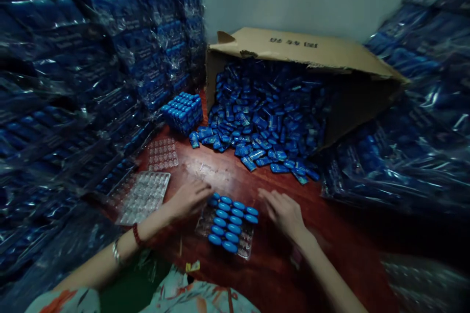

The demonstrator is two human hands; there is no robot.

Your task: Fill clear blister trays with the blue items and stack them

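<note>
A clear plastic tray (pixel 245 249) with rows of cavities lies on the red-brown table in front of me, partly filled with glossy blue oval pieces (pixel 234 229). At its upper left corner, my left hand (pixel 191 196) hovers with the fingers stretched out, the tips beside the nearest blue pieces. My right hand (pixel 283 209) is off the tray's right side, fingers extended and apart from the pieces; nothing shows in it. Beyond both hands, a heap of small blue packets (pixel 262 132) spills from a cardboard box (pixel 293 49) lying on its side.
Two more clear trays, a larger one (pixel 147 195) and a smaller one (pixel 163 152), lie left of my hands. A neat block of blue pieces (pixel 183 110) stands behind them. Plastic-wrapped blue stacks (pixel 110 34) rise at left and right. A yellow scrap (pixel 193 266) lies at the front edge.
</note>
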